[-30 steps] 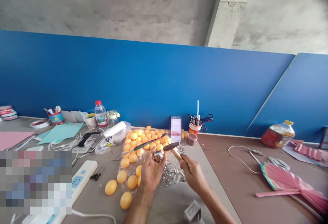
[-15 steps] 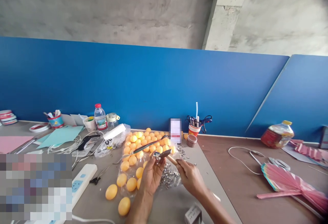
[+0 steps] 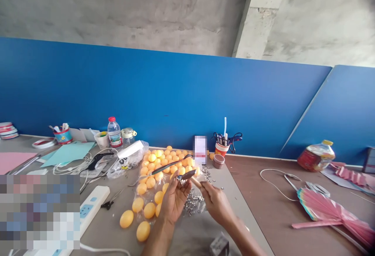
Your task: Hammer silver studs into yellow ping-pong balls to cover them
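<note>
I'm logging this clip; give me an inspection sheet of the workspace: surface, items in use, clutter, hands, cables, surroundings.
Surface: grey table, brown table to its right.
Items in use: hammer-like tool, its dark head partly covering a shiny metal piece; small metal pieces scattered beyond the hands.
Clutter: orange balls, most on clear plastic; red-capped bottle; pink fan.
Hands: left hand, palm up, holds the metal piece; right hand grips the tool's handle.
Cables: white cables tangled at picture left, near a power strip.
Surroundings: blue partition, concrete wall; lower-left corner pixelated.
</note>
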`<action>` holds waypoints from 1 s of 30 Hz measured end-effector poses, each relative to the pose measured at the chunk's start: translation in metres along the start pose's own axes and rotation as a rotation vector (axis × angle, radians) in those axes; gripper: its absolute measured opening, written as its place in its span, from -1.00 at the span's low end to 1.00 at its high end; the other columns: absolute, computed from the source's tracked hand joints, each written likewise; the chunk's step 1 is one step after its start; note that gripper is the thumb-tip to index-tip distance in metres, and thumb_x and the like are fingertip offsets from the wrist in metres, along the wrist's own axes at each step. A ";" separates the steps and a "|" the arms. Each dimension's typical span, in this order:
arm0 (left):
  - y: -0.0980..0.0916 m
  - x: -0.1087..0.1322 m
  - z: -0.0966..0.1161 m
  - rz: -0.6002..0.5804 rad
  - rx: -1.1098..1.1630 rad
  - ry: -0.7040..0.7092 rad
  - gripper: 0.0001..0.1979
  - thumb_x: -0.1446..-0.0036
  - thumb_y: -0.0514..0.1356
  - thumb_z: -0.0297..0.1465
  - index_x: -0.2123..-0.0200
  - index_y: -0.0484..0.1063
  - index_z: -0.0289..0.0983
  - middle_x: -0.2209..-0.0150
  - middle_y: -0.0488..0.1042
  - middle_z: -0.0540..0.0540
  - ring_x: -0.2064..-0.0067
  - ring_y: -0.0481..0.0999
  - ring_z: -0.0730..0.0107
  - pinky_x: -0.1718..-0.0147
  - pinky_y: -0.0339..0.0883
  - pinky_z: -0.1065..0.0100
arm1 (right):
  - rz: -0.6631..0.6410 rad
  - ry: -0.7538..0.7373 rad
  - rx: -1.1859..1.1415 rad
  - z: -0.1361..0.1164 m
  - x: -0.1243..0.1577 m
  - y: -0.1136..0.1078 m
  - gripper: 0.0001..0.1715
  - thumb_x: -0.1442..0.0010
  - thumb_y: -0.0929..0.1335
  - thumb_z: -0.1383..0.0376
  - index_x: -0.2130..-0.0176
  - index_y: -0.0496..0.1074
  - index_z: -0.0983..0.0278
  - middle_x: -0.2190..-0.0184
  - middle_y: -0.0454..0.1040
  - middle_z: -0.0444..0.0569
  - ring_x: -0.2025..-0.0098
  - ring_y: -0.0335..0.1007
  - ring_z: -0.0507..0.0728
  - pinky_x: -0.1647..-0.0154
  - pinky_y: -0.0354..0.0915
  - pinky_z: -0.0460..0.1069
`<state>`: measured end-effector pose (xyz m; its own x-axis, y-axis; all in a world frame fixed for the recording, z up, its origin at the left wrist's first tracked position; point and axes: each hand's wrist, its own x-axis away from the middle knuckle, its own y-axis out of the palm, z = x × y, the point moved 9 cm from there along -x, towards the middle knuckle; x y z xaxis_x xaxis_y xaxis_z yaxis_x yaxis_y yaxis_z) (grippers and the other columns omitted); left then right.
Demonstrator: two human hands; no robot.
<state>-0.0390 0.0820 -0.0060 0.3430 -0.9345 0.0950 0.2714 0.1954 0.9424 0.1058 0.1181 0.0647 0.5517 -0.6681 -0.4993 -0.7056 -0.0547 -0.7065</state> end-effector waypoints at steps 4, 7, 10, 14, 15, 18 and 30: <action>0.002 -0.001 -0.003 -0.031 0.028 -0.026 -0.76 -0.22 0.25 -0.47 0.03 0.50 -0.28 0.22 0.62 -0.17 0.21 0.64 0.24 0.11 0.54 0.15 | -0.003 0.004 -0.018 0.000 0.000 -0.001 -0.66 -0.38 0.14 0.19 0.26 0.41 0.25 0.55 0.45 -0.09 0.57 0.33 0.06 0.52 0.14 -0.10; 0.002 -0.003 -0.005 -0.051 0.026 -0.043 -0.79 -0.20 0.27 -0.44 0.08 0.53 -0.31 0.24 0.61 -0.19 0.17 0.63 0.17 0.08 0.52 0.13 | 0.021 0.032 -0.036 0.004 0.001 -0.003 -0.64 -0.39 0.12 0.19 0.25 0.39 0.25 0.53 0.45 -0.07 0.55 0.34 0.06 0.49 0.17 -0.10; -0.005 -0.004 -0.002 0.011 0.025 -0.013 -0.84 -0.23 0.23 -0.48 0.13 0.53 -0.30 0.20 0.62 -0.19 0.21 0.63 0.23 0.13 0.54 0.14 | -0.059 0.052 0.003 0.005 0.002 0.004 -0.65 -0.38 0.13 0.19 0.26 0.40 0.24 0.54 0.45 -0.08 0.57 0.33 0.07 0.51 0.13 -0.09; -0.003 -0.004 -0.001 -0.009 0.033 -0.003 -0.82 -0.22 0.23 -0.48 0.10 0.54 -0.29 0.18 0.62 -0.22 0.17 0.63 0.22 0.11 0.53 0.15 | -0.039 0.066 -0.011 0.005 0.001 0.001 -0.65 -0.38 0.13 0.18 0.23 0.41 0.25 0.54 0.45 -0.09 0.56 0.33 0.07 0.51 0.13 -0.09; -0.001 -0.003 -0.001 -0.032 0.031 -0.005 -0.80 -0.22 0.24 -0.48 0.08 0.53 -0.28 0.18 0.62 -0.22 0.16 0.62 0.21 0.09 0.52 0.15 | -0.022 0.061 -0.025 0.004 0.002 -0.001 -0.65 -0.39 0.13 0.18 0.23 0.40 0.25 0.53 0.45 -0.08 0.56 0.33 0.07 0.51 0.14 -0.10; -0.001 -0.003 0.000 -0.027 0.012 0.002 -0.77 -0.20 0.25 -0.49 0.06 0.53 -0.25 0.19 0.62 -0.18 0.21 0.62 0.28 0.13 0.52 0.20 | -0.035 0.024 -0.018 -0.001 0.002 0.001 -0.63 -0.39 0.13 0.18 0.27 0.39 0.25 0.53 0.45 -0.08 0.56 0.33 0.07 0.51 0.12 -0.10; -0.009 -0.006 0.003 0.089 0.030 0.035 -0.73 -0.18 0.16 -0.61 0.10 0.54 -0.34 0.38 0.57 -0.10 0.36 0.58 0.40 0.19 0.52 0.25 | -0.066 0.011 0.020 -0.005 0.002 0.001 -0.65 -0.37 0.16 0.20 0.24 0.44 0.25 0.52 0.48 -0.06 0.54 0.37 0.08 0.50 0.15 -0.09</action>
<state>-0.0466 0.0849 -0.0142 0.3957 -0.9029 0.1679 0.2120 0.2677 0.9399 0.1036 0.1129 0.0657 0.5916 -0.6717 -0.4459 -0.6591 -0.0845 -0.7473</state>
